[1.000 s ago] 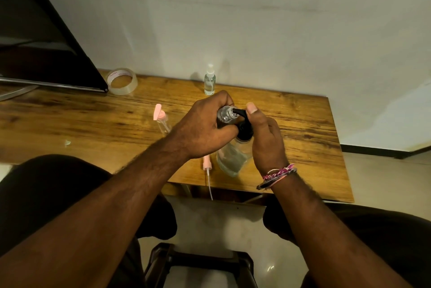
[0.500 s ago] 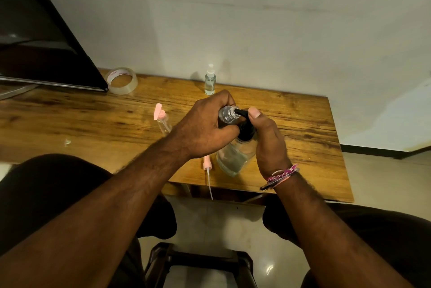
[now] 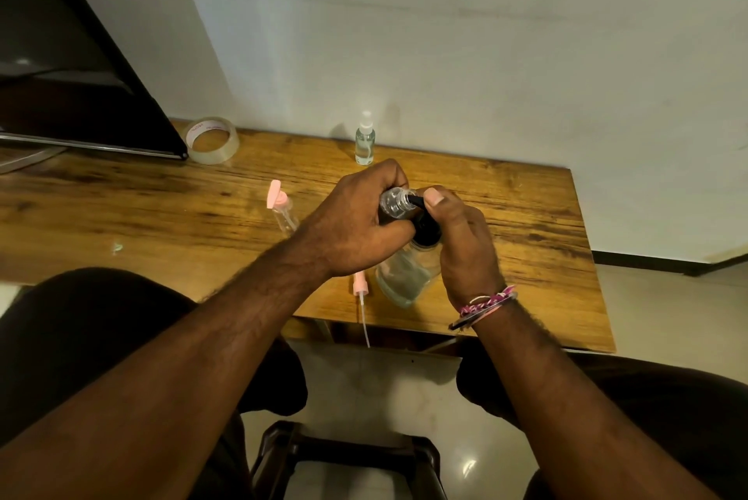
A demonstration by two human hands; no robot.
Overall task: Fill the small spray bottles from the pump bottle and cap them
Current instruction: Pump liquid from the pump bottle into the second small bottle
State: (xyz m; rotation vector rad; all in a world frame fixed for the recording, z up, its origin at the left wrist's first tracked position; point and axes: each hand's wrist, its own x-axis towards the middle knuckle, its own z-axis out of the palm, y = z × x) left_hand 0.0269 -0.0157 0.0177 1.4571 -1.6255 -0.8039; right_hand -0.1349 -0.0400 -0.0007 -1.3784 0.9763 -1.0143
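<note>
My left hand [image 3: 356, 224] grips a small clear spray bottle [image 3: 394, 202], uncapped, with its mouth held against the black nozzle of the pump bottle [image 3: 409, 272]. My right hand [image 3: 461, 240] wraps the black pump head, thumb on top of it. The clear pump bottle stands near the table's front edge, partly filled with liquid. A pink spray cap with its dip tube [image 3: 360, 297] lies at the table edge beside it. Another small bottle with a pink flip cap [image 3: 281, 208] stands to the left. A capped, filled spray bottle [image 3: 365, 140] stands at the back by the wall.
A roll of clear tape [image 3: 210, 140] lies at the back left of the wooden table [image 3: 526, 256], next to a dark screen [image 3: 73, 94]. A dark stool [image 3: 348, 459] sits on the floor between my knees.
My right thumb and the pump head have sunk slightly. The small bottle stays at the nozzle.
</note>
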